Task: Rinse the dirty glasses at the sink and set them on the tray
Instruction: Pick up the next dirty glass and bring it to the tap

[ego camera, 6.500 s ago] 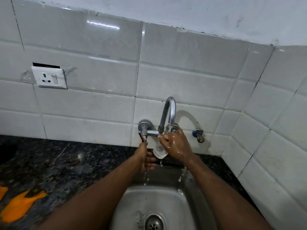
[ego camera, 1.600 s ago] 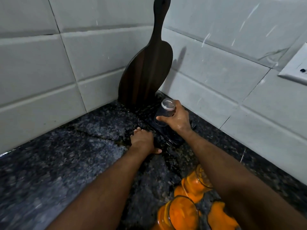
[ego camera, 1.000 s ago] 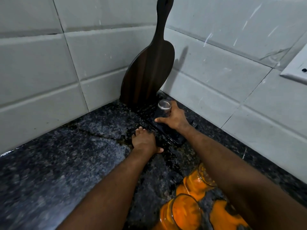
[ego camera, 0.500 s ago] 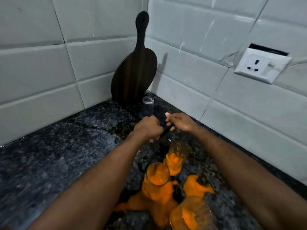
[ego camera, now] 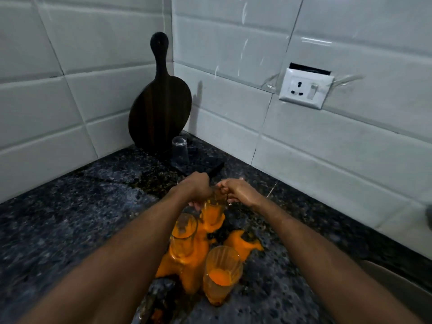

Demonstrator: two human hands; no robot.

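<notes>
In the far corner of the worktop (ego camera: pixel 70 206), a clear glass (ego camera: pixel 179 149) stands upside down on the dark tray (ego camera: pixel 203 166), just in front of a wooden board (ego camera: pixel 161 108) that leans on the tiles. Nearer, three orange-smeared glasses stand in an orange spill (ego camera: pixel 243 244). Left hand (ego camera: pixel 196 190) is curled round the top of the far dirty glass (ego camera: pixel 211 215). Right hand (ego camera: pixel 242 194) pinches its rim from the right; fingers are blurred. Middle glass (ego camera: pixel 183 232) and near glass (ego camera: pixel 222 272) stand free. A socket (ego camera: pixel 306 88) is on the right wall.
</notes>
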